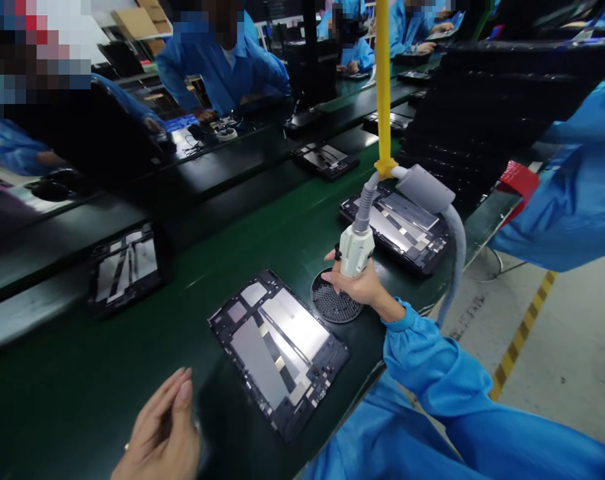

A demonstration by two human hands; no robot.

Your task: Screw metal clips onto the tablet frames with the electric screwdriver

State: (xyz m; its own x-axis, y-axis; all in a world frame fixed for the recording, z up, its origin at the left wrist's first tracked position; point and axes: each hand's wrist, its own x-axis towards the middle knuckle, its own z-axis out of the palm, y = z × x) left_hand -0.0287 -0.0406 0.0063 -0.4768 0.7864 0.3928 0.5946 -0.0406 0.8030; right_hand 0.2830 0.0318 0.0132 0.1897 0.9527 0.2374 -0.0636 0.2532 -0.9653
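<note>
In my right hand [355, 283] is a pale electric screwdriver [357, 250], gripped around its body and pointing down over a round black dish [327, 308] with a dimpled or grainy inside. Left of the dish lies an opened tablet [287, 340], its silver battery plates and dark frame facing up. My left hand [165, 427] is left of this tablet and apart from it. Its thumb presses against the fingertips; anything between them is too small to see. The screwdriver's tip is hidden behind my right hand.
A yellow strap [383, 87] and thick grey cable [457, 260] hang by the screwdriver. More opened tablets lie right [407, 230], behind [325, 160] and left [127, 267] on the green belt [192, 273]. Black trays [482, 113] are stacked at right. Co-workers in blue sit across.
</note>
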